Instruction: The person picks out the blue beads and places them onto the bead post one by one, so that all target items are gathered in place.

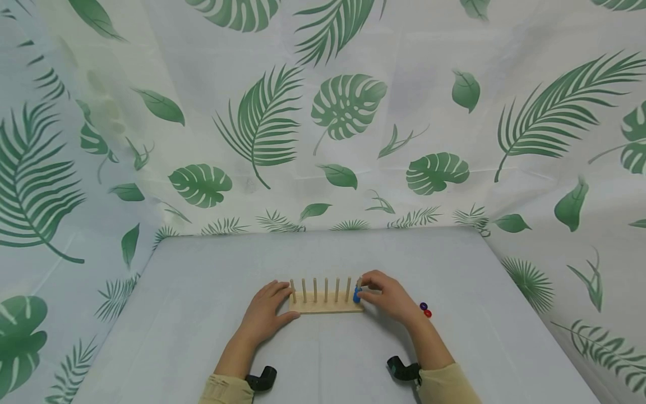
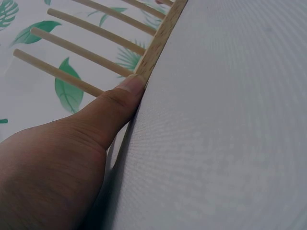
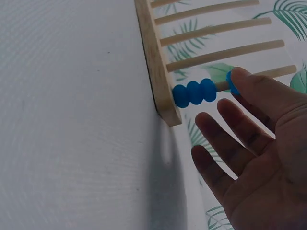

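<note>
A wooden peg board (image 1: 325, 307) with a row of several upright pegs lies on the table. My left hand (image 1: 264, 311) grips its left end, the thumb (image 2: 117, 98) against the front edge and the other fingers towards the back. At the right end, my right hand (image 1: 386, 294) pinches a blue bead (image 3: 232, 82) between thumb and index finger, partway up the last peg (image 3: 283, 71). Below that bead, three blue beads (image 3: 194, 93) are stacked at the foot of the same peg. The other pegs in view carry no beads.
To the right of my right forearm lie a dark blue bead (image 1: 423, 306) and a red bead (image 1: 427, 313), side by side on the white tabletop (image 1: 323, 252). Leaf-patterned curtains (image 1: 348, 106) stand behind and at both sides. A black wrist-worn piece (image 1: 262, 379) juts out beside each sleeve.
</note>
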`<state>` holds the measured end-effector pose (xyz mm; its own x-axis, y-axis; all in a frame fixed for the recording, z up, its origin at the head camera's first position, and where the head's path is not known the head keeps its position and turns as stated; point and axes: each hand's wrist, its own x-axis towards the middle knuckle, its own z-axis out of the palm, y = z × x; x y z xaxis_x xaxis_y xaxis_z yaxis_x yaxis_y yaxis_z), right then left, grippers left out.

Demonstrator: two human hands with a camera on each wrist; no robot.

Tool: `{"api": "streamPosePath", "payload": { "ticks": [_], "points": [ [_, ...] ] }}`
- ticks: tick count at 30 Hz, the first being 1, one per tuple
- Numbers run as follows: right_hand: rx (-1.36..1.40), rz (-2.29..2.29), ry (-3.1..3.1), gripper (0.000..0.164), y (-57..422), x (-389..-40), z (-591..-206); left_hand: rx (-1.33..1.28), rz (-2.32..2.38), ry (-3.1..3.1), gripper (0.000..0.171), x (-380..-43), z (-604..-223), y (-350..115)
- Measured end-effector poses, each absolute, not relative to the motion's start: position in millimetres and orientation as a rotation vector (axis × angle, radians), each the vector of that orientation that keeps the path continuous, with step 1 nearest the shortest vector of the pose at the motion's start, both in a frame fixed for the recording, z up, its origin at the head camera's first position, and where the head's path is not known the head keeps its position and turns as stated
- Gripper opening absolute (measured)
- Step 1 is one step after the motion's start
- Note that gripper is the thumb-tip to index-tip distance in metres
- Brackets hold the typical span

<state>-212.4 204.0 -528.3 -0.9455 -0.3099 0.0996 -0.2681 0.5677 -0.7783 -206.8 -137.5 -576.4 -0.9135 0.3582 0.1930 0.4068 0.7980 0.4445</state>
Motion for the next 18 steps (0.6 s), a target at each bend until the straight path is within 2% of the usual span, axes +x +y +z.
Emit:
{"api": "streamPosePath", "payload": {
  "ticks": [18],
  "points": [
    [-0.339,-1.328,2.703,0.017,201.3,-208.4,-535.8,-0.607,-0.757,-2.888,0.065,-205.7,-574.0,-137.0]
  ]
}}
